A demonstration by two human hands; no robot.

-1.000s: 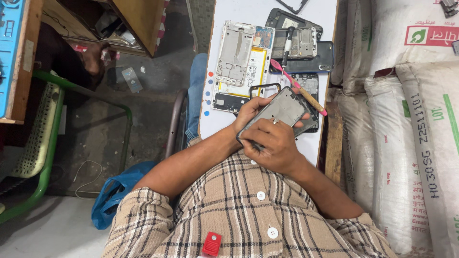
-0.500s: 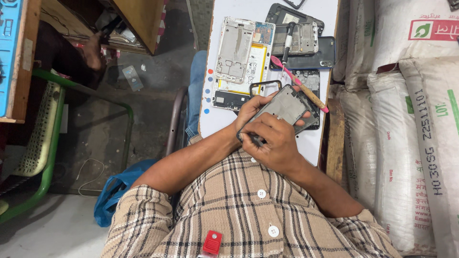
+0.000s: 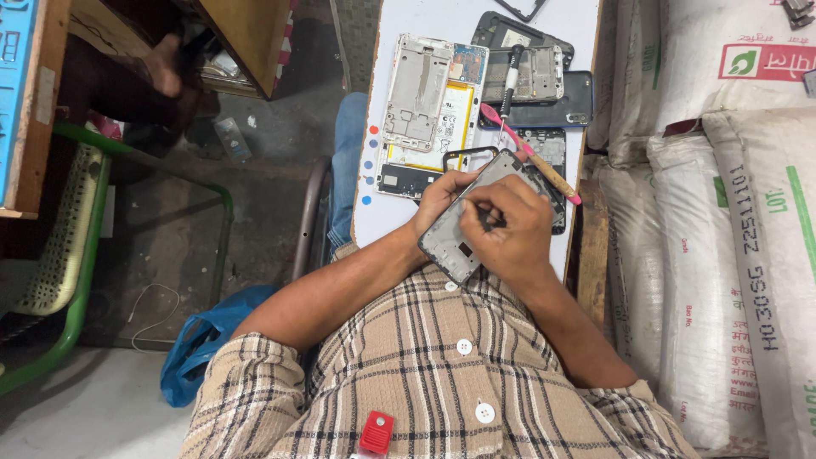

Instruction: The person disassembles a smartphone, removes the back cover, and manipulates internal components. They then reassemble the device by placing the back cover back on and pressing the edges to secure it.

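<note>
My left hand (image 3: pixel 440 202) grips a grey phone frame (image 3: pixel 466 228) by its left edge and holds it tilted over the near end of the white table (image 3: pixel 399 217). My right hand (image 3: pixel 508 231) lies across the frame, its fingers closed on a small dark tool (image 3: pixel 490 218) that touches the frame's surface. Most of the tool is hidden by the fingers. Just beyond the hands a pink-handled brush (image 3: pixel 531 155) lies slanted on the table.
Opened phones and parts cover the table: a white mid-frame (image 3: pixel 416 92), a phone with a yellow battery (image 3: pixel 455 110), dark back covers (image 3: pixel 531 76) and a screwdriver (image 3: pixel 510 81). White sacks (image 3: pixel 722 212) are stacked at the right. A green-framed chair (image 3: pixel 76 246) and blue bag (image 3: pixel 200 340) are on the left.
Both hands and the phone frame have stayed over the table's near end. My right hand has shifted slightly on the frame while it works the small tool.
</note>
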